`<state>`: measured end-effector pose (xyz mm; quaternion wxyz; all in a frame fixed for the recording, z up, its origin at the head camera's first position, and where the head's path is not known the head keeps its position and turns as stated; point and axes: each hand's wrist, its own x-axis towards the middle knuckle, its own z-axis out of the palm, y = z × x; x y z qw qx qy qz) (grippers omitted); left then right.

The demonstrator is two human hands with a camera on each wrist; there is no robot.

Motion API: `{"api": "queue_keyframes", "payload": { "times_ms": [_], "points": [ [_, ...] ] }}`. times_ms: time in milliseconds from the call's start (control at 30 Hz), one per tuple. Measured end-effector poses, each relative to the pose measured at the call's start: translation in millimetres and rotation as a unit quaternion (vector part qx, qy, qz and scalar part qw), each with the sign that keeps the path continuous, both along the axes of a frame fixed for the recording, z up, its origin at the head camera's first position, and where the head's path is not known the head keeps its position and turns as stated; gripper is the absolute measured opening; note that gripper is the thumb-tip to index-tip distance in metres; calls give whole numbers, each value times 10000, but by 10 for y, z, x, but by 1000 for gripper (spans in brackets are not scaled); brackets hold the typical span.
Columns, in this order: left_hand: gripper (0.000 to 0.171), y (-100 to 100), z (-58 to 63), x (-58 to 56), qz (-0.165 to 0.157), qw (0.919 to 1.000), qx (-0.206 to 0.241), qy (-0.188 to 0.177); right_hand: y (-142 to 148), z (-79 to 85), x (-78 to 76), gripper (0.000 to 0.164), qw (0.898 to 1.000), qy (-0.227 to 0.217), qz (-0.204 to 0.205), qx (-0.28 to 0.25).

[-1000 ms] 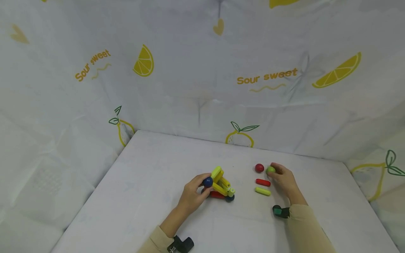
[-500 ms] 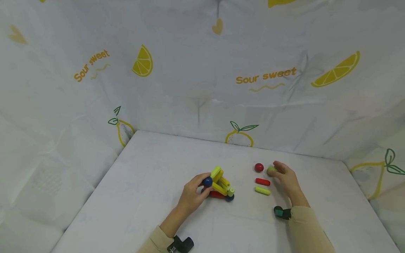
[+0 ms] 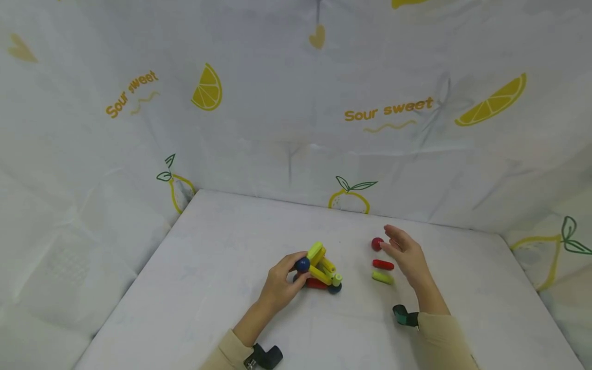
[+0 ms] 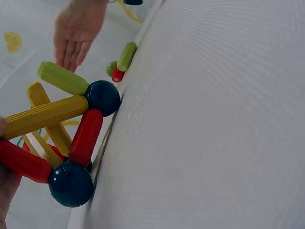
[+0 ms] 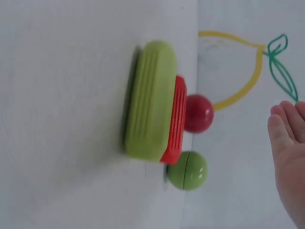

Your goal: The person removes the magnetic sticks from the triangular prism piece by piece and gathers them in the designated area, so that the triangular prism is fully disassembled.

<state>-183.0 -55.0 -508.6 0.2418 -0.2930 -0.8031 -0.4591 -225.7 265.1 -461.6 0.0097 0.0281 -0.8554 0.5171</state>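
My left hand (image 3: 279,283) grips a toy frame of ribbed rods and balls at its raised blue ball (image 3: 302,264). Yellow rods (image 4: 47,116), red rods (image 4: 86,136) and a light green rod (image 4: 63,78) join at dark blue balls (image 4: 71,184) low on the frame. Over at the right, my right hand (image 3: 409,257) is raised with fingers extended and holds nothing. Its fingers are close beside a loose red ball (image 3: 377,244). A loose green ball (image 5: 188,170) shows in the right wrist view; the hand hides it in the head view.
A red rod (image 3: 383,264) and a light green rod (image 3: 382,277) lie side by side on the white table (image 3: 222,241), between the frame and my right hand. Behind the table hangs a white sheet (image 3: 287,92) with lemon prints.
My right hand has let go of the green ball and lifted up and to the left, towards the red ball. The left hand keeps its hold on the frame.
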Motion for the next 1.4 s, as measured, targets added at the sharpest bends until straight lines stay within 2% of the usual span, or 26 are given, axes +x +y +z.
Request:
{"api": "queue_keyframes", "payload": {
  "times_ms": [167,300,467,633,800,967,1100,1400],
  "points": [
    [51,-1,0,5,-43,10000,9,-49,-294,-13,133,60,9976,159,508,-450],
    [53,0,3,9,-28,9999,-25,-100,-523,-61,227,55,9943,65,833,-660],
    [52,4,6,7,-41,9997,-74,-237,-795,-98,330,53,9914,-299,1007,-780],
    [52,5,22,22,-35,9984,-173,-534,-1002,-146,393,53,9906,-334,1108,-725],
    [53,5,23,32,-30,9975,-283,-654,-1103,-183,416,51,9939,-279,974,-444],
    [53,7,6,23,-18,9967,-328,-739,-1157,-164,432,45,9974,-268,660,-95],
    [54,6,8,26,-13,9969,-297,-729,-1206,-138,451,45,9981,-163,497,312],
    [53,11,11,28,45,9970,-395,-665,-1273,-159,501,41,9976,118,105,675]
  ]
}}
